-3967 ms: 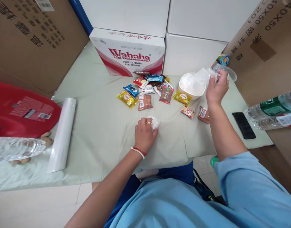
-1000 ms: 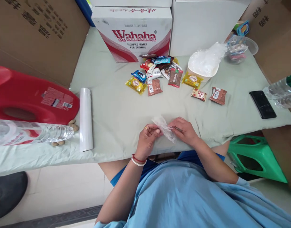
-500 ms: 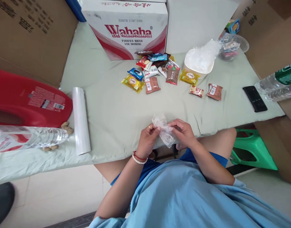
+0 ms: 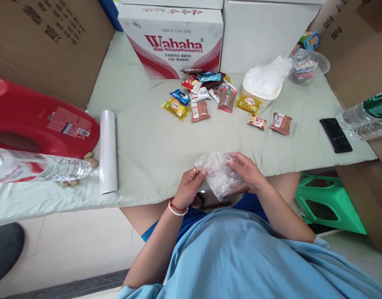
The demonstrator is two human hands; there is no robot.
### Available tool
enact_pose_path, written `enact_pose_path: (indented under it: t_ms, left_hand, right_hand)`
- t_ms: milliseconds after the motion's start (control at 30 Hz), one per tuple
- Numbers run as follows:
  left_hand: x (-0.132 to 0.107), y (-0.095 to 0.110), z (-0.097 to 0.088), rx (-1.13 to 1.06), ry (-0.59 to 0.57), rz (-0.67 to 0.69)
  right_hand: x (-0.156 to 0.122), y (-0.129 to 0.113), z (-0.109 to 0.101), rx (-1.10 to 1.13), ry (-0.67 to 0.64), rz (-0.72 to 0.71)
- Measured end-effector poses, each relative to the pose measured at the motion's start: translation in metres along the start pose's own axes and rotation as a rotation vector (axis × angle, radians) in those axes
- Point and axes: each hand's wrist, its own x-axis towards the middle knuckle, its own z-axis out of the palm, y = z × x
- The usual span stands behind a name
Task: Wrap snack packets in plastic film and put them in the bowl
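L hand (image 4: 187, 185) & R hand (image 4: 245, 168) each pinched a crumpled clear plastic bag (image 4: 220, 174) btwn them at the desk's (image 4: 147, 141) near edge, above the lap; thin film could prob. tear if tugged too hard.

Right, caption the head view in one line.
Left hand and right hand hold a clear bag over the table edge, snack packets beyond.

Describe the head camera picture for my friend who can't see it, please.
The left hand and right hand hold a crinkled clear bag between them at the near edge of a table. Farther back lie snack packets, a white bowl with clear plastic in it, a white roll and a black phone.
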Motion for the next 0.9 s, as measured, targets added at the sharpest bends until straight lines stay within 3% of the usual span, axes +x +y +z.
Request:
enact_pose_path:
  t_ms: [100, 233, 367, 533, 600, 667, 767, 900]
  left_hand:
    - [-0.003, 0.007, -0.002, 0.062, -0.049, -0.045]
    - [-0.002, 0.015, 0.002, 0.070, -0.024, -0.080]
    - [0.000, 0.019, 0.009, 0.111, -0.070, -0.043]
    - [0.000, 0.014, 0.012, 0.137, -0.099, -0.006]
    - [0.001, 0.011, 0.011, 0.046, -0.038, 0.004]
    - [0.002, 0.009, 0.010, -0.037, 0.101, 0.042]
    - [0.006, 0.006, 0.009, -0.012, 0.276, 0.089]
    - [0.010, 0.004, 0.010, 0.143, 0.313, 0.071]
  right_hand:
    - [0.001, 0.003, -0.001, 0.093, -0.044, 0.031]
    - [0.003, 0.003, -0.003, 0.172, 0.026, 0.042]
    - [0.005, -0.002, -0.007, 0.283, 0.052, 0.091]
    - [0.011, 0.004, -0.005, 0.064, 0.054, 0.023]
    - [0.011, 0.008, -0.002, 0.035, 0.045, 0.000]
    - [0.010, 0.011, 0.001, 0.038, 0.042, -0.022]
    - [0.008, 0.011, 0.003, 0.023, 0.025, -0.055]
    - [0.006, 0.009, 0.001, 0.047, 0.033, -0.060]
